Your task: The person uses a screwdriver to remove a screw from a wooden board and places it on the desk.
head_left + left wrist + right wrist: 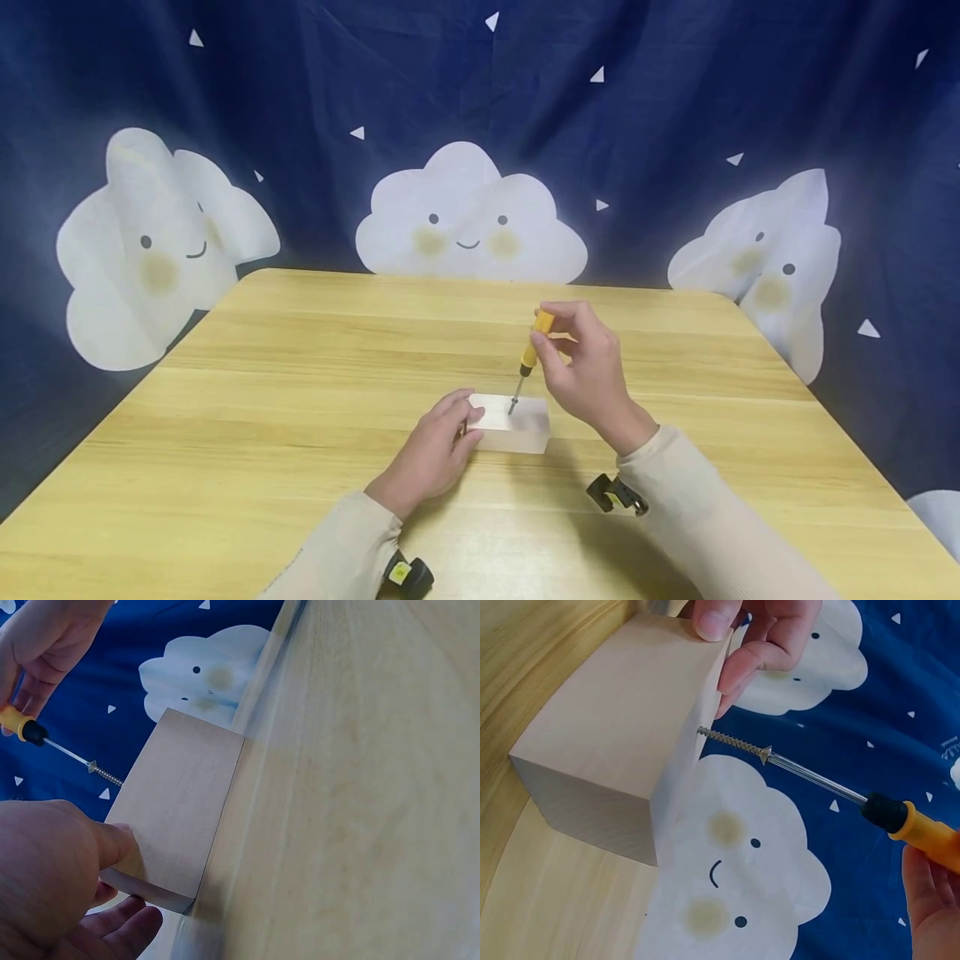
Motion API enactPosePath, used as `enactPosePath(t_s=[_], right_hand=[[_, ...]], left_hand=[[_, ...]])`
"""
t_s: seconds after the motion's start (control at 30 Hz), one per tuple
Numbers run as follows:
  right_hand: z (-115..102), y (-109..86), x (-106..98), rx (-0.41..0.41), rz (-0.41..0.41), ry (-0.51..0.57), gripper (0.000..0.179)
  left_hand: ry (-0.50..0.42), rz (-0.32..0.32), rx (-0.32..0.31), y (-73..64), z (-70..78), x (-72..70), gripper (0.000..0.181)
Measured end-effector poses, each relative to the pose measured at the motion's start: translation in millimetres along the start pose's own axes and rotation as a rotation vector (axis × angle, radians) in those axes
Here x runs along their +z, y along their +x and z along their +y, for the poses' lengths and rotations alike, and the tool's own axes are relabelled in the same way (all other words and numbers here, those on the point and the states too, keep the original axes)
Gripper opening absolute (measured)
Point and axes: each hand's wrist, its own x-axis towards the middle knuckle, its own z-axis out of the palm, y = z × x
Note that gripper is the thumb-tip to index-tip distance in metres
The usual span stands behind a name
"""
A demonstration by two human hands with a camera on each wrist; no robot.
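Observation:
A pale wooden block (510,439) lies on the table, its left end gripped by my left hand (431,450) with the thumb on the near side and fingers over the top. My right hand (588,367) pinches the yellow handle of a screwdriver (530,350) above the block. In the right wrist view the screwdriver (817,776) has its shaft at the head of a screw (735,741). The screw's point meets the block's top face, and most of its thread shows. The screw tilts along with the shaft.
The light wood table (300,358) stretches out around the block on all sides. A dark blue curtain (480,83) with white clouds hangs behind the table's far edge. Each sleeve carries a small black wrist camera (408,575).

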Motion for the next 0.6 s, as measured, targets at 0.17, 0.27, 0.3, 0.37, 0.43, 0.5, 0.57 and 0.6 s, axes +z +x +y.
enactPosePath(t_s=[0.17,0.27,0.3,0.37,0.43,0.5,0.57,0.6], right_hand=[[0.7,-0.9,0.7,-0.041,0.002,0.013,0.033],[1.3,-2.3,1.5,-0.037,0.007,0.018,0.039],[1.4,-2.8,1.9,-0.032,0.009,0.018,0.042],[1.5,-3.6,2.6,-0.018,0.017,0.014,0.044],[1.4,-4.5,2.9,-0.006,0.022,0.012,0.045],[1.1,-5.0,3.0,-0.003,0.024,0.013,0.044],[1.2,-5.0,3.0,-0.014,0.024,0.018,0.043],[1.5,-5.0,3.0,-0.025,0.024,0.022,0.042]], left_hand=[[0.005,0.001,0.006,-0.5,-1.1,0.1,0.007],[0.006,0.003,0.008,-0.5,-1.1,0.3,0.007],[0.007,0.003,0.009,-0.4,-1.1,0.4,0.007],[0.006,0.001,0.009,-0.3,-1.0,0.2,0.007],[0.007,-0.003,0.008,-0.1,-0.8,0.2,0.007],[0.01,-0.006,0.006,0.1,-0.6,0.3,0.007],[0.013,-0.008,0.004,0.1,-0.4,0.3,0.007],[0.014,-0.008,0.004,0.1,-0.5,0.4,0.008]])
